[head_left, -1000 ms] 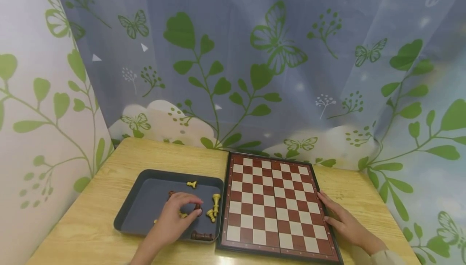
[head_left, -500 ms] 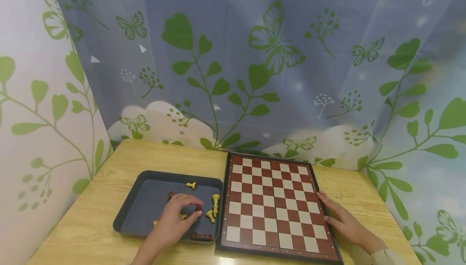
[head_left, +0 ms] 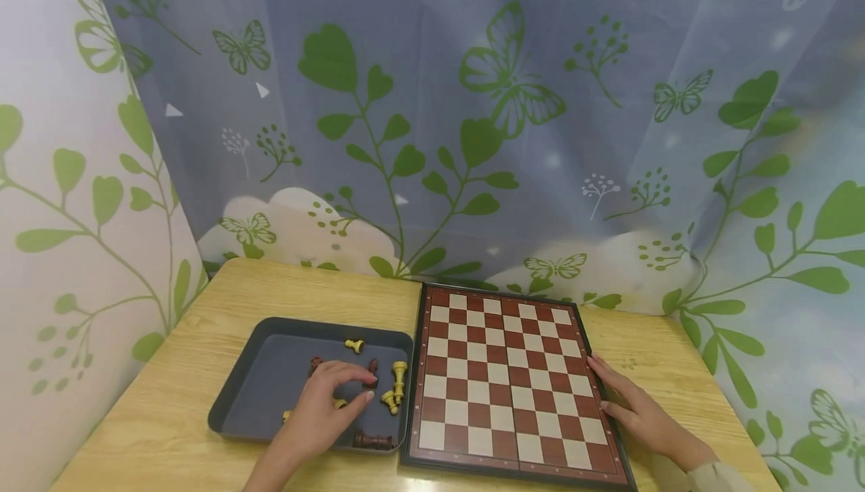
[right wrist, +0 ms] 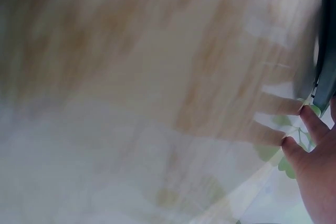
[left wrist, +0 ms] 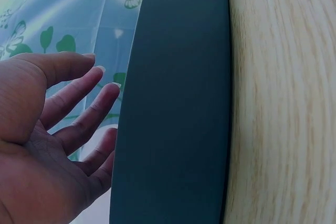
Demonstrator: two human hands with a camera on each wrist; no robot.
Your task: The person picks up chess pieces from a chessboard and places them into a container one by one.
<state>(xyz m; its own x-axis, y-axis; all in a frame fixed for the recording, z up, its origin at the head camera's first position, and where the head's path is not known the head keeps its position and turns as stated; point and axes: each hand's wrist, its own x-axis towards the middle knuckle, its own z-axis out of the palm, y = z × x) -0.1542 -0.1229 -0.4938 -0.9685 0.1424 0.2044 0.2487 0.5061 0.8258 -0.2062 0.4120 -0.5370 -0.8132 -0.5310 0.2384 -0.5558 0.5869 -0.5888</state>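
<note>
My left hand (head_left: 324,405) is over the dark grey tray (head_left: 243,372), its thumb and fingers apart. In the left wrist view the left hand (left wrist: 63,124) shows nothing between the spread fingers. A dark brown chess piece (head_left: 373,366) is at its index fingertip, partly hidden. Yellow pieces, including a tall one (head_left: 399,379) and a pawn (head_left: 354,345), lie in the tray. A dark rook-like piece (head_left: 373,441) lies near its front wall. My right hand (head_left: 642,413) rests with extended fingers against the right edge of the red-and-white chessboard (head_left: 507,387).
Tray and board stand side by side on a light wooden table (head_left: 324,289). Behind them hangs a blue-grey curtain (head_left: 432,139) with green leaves and butterflies. A pale patterned panel (head_left: 88,252) borders the table's left.
The left thumb and index finger have parted from the dark chess piece they were pinching, and it now shows beyond the fingertips in the tray. The right hand has stayed at the board's edge.
</note>
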